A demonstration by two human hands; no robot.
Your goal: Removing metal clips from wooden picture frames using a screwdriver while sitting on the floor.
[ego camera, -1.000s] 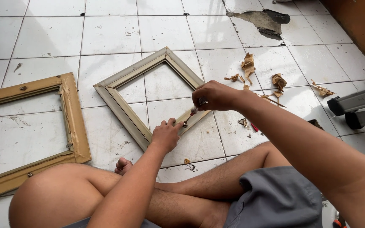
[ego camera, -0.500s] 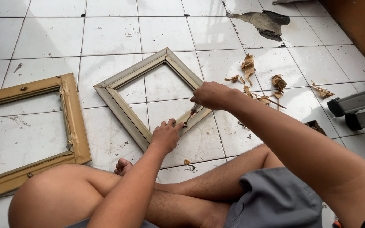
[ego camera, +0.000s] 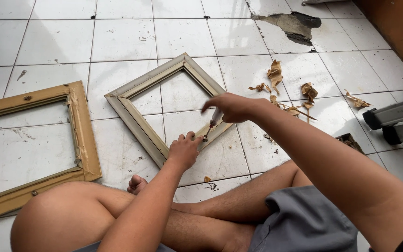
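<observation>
Grey-painted wood makes up the small square frame (ego camera: 138, 122) that lies flat on the white tiled floor (ego camera: 47, 42), turned like a diamond in front of the seated person. The left hand (ego camera: 183, 150) presses down on the frame's near corner, fingers curled over its edge. The right hand (ego camera: 232, 107) is closed around the handle of a screwdriver (ego camera: 211, 125), which slants down so that its tip meets the frame just beside the left fingers. The person sits cross-legged, bare knees and grey shorts (ego camera: 304, 224) low in the view, toes (ego camera: 136, 183) showing under the left arm. To the left, apart from the grey one, lies a larger yellow-brown frame (ego camera: 82, 135). Torn brown paper scraps (ego camera: 288, 91) are scattered on the tiles beyond the right hand. A broken tile patch (ego camera: 290, 23) shows at the top, and grey metal legs (ego camera: 395, 119) with black feet reach in from the right edge.
</observation>
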